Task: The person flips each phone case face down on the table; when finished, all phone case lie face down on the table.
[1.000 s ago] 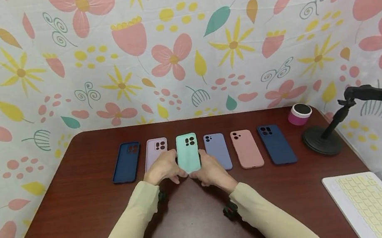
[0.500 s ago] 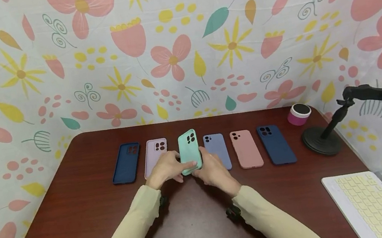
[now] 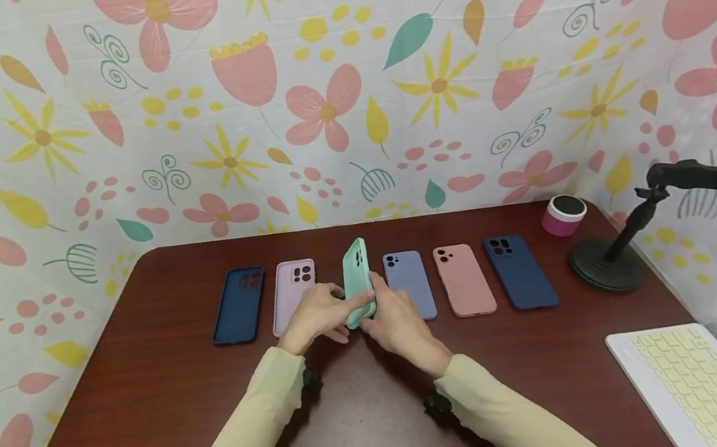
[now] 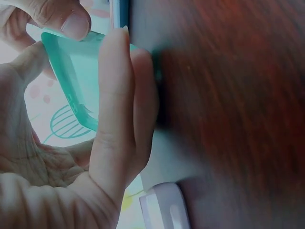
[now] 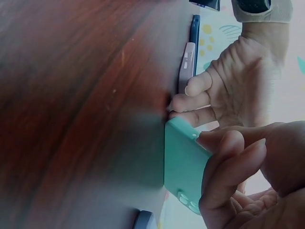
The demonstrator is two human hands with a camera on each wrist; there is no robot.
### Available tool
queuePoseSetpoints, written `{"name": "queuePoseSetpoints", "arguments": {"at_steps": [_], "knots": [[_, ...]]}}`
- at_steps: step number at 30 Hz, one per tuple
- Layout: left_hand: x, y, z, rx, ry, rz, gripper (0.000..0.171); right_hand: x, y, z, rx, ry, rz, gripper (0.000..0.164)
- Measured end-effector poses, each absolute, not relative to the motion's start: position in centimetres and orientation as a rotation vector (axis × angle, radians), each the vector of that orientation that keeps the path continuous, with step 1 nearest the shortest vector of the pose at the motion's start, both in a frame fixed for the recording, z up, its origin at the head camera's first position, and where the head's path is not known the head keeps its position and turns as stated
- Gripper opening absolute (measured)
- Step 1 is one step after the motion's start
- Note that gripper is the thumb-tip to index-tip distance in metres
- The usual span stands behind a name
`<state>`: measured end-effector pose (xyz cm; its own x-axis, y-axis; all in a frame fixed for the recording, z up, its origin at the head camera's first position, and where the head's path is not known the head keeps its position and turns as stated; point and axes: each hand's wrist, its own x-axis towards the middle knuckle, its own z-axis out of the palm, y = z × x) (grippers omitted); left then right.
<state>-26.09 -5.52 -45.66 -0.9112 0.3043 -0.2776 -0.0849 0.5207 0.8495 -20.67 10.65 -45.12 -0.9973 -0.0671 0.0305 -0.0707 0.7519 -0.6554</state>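
A mint green phone case stands turned up on its long edge in the middle of the row, in both hands. My left hand grips its near end, thumb over the back. My right hand pinches it from the right side, fingers up along the edge. In the left wrist view the hollow inside of the mint case faces the camera. From the right wrist its back and camera cutouts show, the lower edge close over the table. Nearest are a lilac case and a periwinkle case.
A navy case lies at the row's left end. Right of the periwinkle one lie a pink case and another navy case. Farther right are a pink-and-white jar, a black stand and a white keyboard.
The mint case, earlier lying with its back facing up, has been lifted and rolled up onto its edge, its back turning left. Both hands have stayed around it; the other cases have not moved.
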Motion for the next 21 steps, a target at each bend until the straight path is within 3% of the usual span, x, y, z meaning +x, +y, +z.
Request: {"name": "queuePoseSetpoints", "arguments": {"at_steps": [10,16,21], "knots": [[-26.3,-6.1,-45.7,0.144,2.195,1.430,0.077,-21.0,10.7,-45.7,0.184,-2.913,1.163,0.084],[-26.5,-7.0,-45.2,0.126,2.119,1.457,0.070,-23.1,11.1,-48.8,0.265,-2.937,1.258,0.086],[-26.7,-7.4,-45.0,0.080,2.116,1.507,0.071,-22.3,10.7,-46.9,0.228,-2.964,1.365,0.085]]}}
